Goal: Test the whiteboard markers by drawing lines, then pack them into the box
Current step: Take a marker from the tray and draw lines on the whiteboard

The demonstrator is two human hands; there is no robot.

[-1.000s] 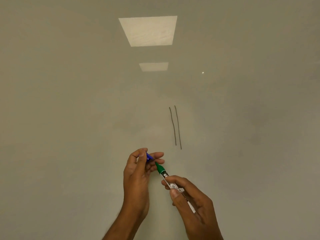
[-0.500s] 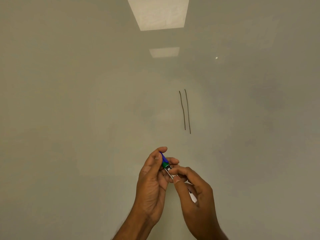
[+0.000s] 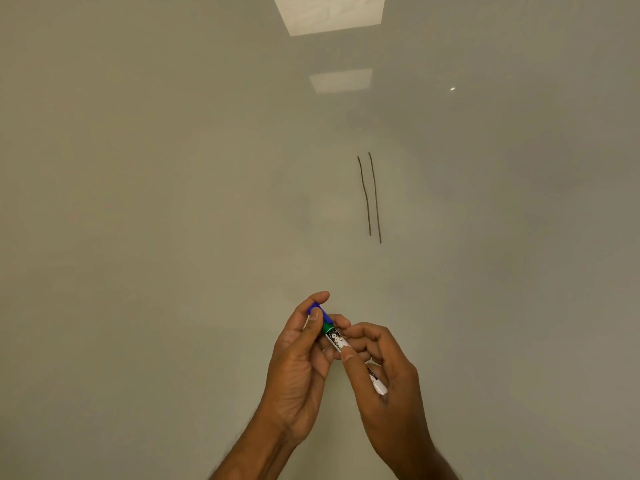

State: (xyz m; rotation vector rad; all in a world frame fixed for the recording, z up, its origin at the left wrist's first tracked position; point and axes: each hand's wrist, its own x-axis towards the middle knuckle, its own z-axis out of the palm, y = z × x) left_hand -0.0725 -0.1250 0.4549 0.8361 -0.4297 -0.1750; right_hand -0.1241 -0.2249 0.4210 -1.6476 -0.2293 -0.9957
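Note:
A white whiteboard marker [image 3: 337, 342] with black print and a green collar lies slanted between my two hands, low in the middle of the view. My right hand [image 3: 384, 379] grips its barrel between thumb and fingers. My left hand [image 3: 301, 358] pinches a blue cap [image 3: 320, 313] that sits over the marker's tip end, up against the green collar. Two thin dark vertical lines [image 3: 370, 197] are drawn side by side on the whiteboard [image 3: 156, 237] above the hands. No box is in view.
The glossy whiteboard fills the whole view. It reflects two square ceiling lights [image 3: 332, 12] near the top and a small bright dot [image 3: 452, 88] at the upper right.
The blue cap in my left hand and the green marker tip in my right hand have come together; the cap now covers the tip. The view has shifted slightly.

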